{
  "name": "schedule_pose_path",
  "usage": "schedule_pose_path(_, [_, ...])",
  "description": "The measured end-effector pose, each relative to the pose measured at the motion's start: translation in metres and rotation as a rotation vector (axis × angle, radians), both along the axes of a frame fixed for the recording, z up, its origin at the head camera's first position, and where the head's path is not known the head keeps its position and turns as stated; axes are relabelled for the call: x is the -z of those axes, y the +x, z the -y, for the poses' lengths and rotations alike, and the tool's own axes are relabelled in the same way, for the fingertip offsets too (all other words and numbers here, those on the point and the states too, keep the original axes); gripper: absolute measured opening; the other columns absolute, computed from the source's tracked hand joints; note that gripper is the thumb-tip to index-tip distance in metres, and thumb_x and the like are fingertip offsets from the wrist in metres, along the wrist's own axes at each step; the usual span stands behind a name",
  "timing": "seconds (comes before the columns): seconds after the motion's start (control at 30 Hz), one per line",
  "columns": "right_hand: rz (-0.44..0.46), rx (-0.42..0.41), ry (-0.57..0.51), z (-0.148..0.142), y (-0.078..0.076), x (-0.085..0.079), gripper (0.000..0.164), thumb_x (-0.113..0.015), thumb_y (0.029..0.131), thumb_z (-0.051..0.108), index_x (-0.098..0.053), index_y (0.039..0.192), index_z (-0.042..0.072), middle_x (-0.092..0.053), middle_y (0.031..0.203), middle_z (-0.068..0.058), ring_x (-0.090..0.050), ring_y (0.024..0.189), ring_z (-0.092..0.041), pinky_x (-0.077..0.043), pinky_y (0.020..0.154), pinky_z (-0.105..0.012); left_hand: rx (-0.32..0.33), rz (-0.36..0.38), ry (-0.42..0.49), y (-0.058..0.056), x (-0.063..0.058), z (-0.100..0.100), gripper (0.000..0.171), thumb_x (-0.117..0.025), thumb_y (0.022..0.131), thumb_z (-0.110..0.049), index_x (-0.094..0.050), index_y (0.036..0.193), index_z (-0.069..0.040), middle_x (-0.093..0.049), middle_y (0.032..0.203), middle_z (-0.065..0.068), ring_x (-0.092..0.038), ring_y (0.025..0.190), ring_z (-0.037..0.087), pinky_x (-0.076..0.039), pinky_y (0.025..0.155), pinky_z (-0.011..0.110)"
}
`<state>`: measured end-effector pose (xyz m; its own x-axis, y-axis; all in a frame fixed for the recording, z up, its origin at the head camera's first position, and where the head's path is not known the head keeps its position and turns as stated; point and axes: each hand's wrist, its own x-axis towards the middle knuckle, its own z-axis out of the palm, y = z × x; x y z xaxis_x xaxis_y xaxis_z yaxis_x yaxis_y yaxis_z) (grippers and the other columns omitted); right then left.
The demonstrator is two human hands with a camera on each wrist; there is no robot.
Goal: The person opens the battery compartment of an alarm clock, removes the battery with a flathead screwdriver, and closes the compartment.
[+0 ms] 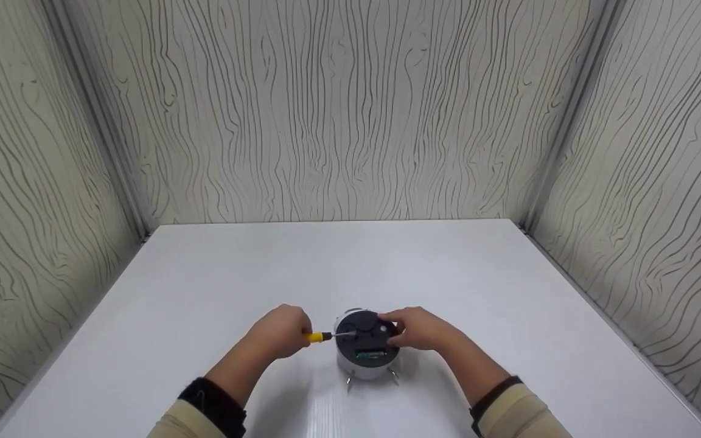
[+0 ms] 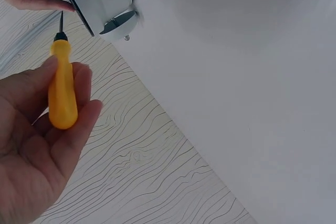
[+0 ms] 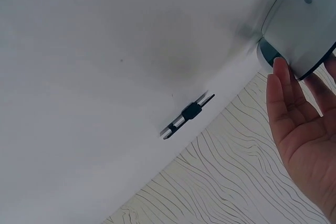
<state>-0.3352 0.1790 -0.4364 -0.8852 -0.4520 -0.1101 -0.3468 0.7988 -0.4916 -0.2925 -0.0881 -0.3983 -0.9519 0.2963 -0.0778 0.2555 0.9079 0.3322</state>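
Screwdriver (image 1: 316, 337) pinched in the fingers of the left hand (image 1: 280, 331), a person works at the dark back panel (image 1: 367, 342) of a round clock (image 1: 364, 371) on the white surface (image 1: 326, 267), while the fingers of the right hand (image 1: 423, 328) grip its edge. A battery (image 1: 371, 354) lies exposed in its slot, so that bay appears already uncovered. With the panel seated in the casing, the screwdriver work looks unfinished; whether the tip bites cannot be told.
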Motion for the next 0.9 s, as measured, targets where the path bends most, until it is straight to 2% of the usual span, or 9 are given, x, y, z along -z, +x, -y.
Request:
schedule_pose_path(0.2, [0.002, 0.002, 0.004, 0.0, 0.0, 0.0, 0.052, -0.07, 0.08, 0.015, -0.054, 0.129, 0.014, -0.062, 0.107, -0.007, -0.053, 0.085, -0.016, -0.048, 0.075, -0.038, 0.008, 0.008, -0.001, 0.002, -0.01, 0.0, 0.006, -0.069, 0.078, -0.008, -0.074, 0.083, -0.007, -0.064, 0.075, 0.002, -0.053, 0.066, 0.015, -0.052, 0.068, 0.033])
schedule_pose_path(0.37, [0.013, 0.015, 0.017, 0.0, 0.0, 0.0, 0.051, -0.069, 0.08, 0.016, -0.054, 0.129, 0.016, -0.061, 0.11, -0.008, -0.054, 0.089, -0.017, -0.048, 0.077, -0.039, 0.045, -0.005, -0.002, 0.005, -0.016, -0.002, 0.005, -0.068, 0.078, -0.007, -0.073, 0.08, -0.006, -0.064, 0.074, 0.001, -0.055, 0.066, 0.014, -0.051, 0.065, 0.032])
schedule_pose_path(0.57, [0.015, 0.023, 0.024, 0.001, 0.001, 0.0, 0.051, -0.069, 0.081, 0.017, -0.053, 0.129, 0.017, -0.06, 0.114, -0.009, -0.055, 0.093, -0.019, -0.048, 0.079, -0.042, 0.045, 0.034, 0.004, 0.004, -0.018, -0.006, 0.007, -0.067, 0.081, -0.01, -0.073, 0.081, -0.007, -0.062, 0.071, 0.0, -0.054, 0.064, 0.015, -0.052, 0.065, 0.033])
schedule_pose_path(0.9, [0.011, 0.018, 0.024, 0.001, 0.001, 0.0, 0.051, -0.069, 0.081, 0.017, -0.053, 0.13, 0.016, -0.059, 0.119, -0.009, -0.055, 0.096, -0.02, -0.047, 0.082, -0.043, 0.072, 0.045, 0.005, 0.007, -0.027, -0.012, 0.007, -0.067, 0.081, -0.01, -0.073, 0.08, -0.007, -0.062, 0.072, 0.001, -0.052, 0.063, 0.015, -0.052, 0.064, 0.032])
